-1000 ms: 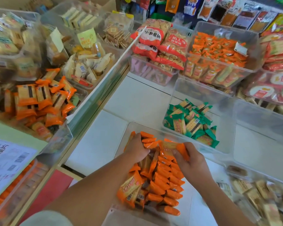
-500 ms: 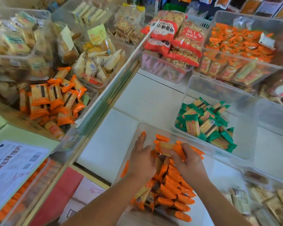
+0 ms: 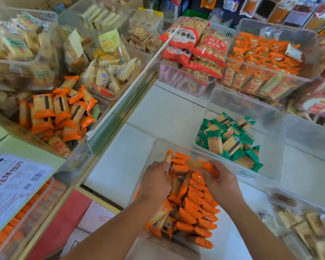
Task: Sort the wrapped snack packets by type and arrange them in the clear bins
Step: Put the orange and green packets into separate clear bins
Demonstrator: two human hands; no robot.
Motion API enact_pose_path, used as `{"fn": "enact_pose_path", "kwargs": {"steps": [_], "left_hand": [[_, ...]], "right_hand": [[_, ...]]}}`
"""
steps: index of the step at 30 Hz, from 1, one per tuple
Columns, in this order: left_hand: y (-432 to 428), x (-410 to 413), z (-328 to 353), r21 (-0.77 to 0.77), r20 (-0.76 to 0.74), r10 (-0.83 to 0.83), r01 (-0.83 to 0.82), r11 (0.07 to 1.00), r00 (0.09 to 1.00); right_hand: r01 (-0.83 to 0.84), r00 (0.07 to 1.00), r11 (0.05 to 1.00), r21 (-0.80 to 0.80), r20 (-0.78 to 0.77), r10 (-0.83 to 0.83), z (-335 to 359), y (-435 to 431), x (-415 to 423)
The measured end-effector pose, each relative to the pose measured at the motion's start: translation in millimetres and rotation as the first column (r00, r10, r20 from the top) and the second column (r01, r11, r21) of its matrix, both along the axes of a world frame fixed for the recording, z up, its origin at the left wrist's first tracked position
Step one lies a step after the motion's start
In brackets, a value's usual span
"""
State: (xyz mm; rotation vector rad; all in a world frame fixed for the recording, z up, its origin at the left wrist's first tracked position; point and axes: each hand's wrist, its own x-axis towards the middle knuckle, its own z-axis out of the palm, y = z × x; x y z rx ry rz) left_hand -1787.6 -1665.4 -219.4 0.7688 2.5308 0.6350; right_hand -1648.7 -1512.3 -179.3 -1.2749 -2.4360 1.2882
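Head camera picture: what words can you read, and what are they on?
"海玉烤馍片", as far as I can tell: big characters on the paper sheet; its small print and barcodes are too small to read.
"奶香味小…", upside down: on the red bags; the rest is unclear.
Lettering on the green packets and orange packets: too blurred to read.

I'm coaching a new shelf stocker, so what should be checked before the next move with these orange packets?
1. The near bin holds only orange packets: ok.
2. The green packets sit apart in the far bin: ok.
3. The right hand grips the crosswise packet by its end: ok.
4. The left hand holds a packet or only steadies the stack: cannot tell.
5. All packets stand in one even row: not ok, the near-left ones lie askew.
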Motion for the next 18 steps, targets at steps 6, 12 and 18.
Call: {"fn": "enact_pose_path", "kwargs": {"steps": [6, 12, 18], "left_hand": [[-32, 13, 32, 0.317, 0.463, 0.143, -0.314, 0.895, 0.875], [-25, 14, 26, 0.401, 0.538, 0.126, -0.384, 0.832, 0.833], [-24, 8, 27, 0.424, 0.564, 0.18, -0.469, 0.775, 0.806]], "right_hand": [[0.001, 1.0, 1.0, 0.004, 0.021, -0.001, 12, 15, -23], [-0.217, 0.976, 0.934, -0.282, -0.077, 0.204, 33, 7, -40], [-0.445, 0.894, 0.893, -0.068, 0.014, 0.447, 40, 6, -47]]}}
